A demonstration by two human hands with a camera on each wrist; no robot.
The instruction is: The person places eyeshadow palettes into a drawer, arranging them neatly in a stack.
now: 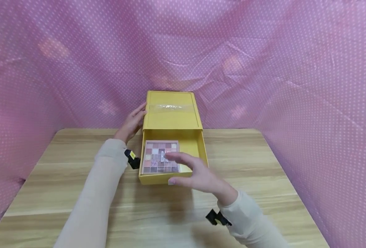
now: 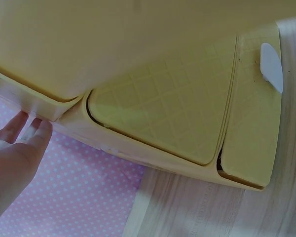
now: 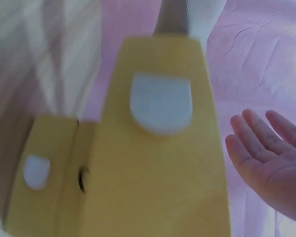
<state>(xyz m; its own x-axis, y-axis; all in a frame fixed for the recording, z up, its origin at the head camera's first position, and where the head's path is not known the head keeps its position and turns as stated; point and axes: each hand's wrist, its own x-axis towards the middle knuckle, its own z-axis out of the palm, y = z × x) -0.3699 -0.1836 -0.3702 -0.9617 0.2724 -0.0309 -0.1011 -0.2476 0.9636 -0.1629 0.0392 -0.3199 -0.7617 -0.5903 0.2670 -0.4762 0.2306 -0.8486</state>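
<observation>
A yellow drawer box (image 1: 172, 117) stands on the table with its top drawer (image 1: 158, 179) pulled out toward me. Inside the drawer, on the left, lies a square pink eyeshadow palette (image 1: 153, 156) with a grid of colours. My left hand (image 1: 133, 122) rests its fingers against the box's left side; the left wrist view has those fingers (image 2: 37, 131) along the upper edge. Over the drawer's front hovers my right hand (image 1: 198, 174), thumb and fingers spread apart, holding nothing. A white handle (image 3: 161, 103) shows on the drawer front in the right wrist view.
Below the pulled-out drawer is a closed lower drawer with its own white handle (image 3: 37, 172). Clear tape (image 1: 170, 107) crosses the box top. The wooden table (image 1: 248, 155) is surrounded by pink dotted cloth (image 1: 108, 62) at the back and sides.
</observation>
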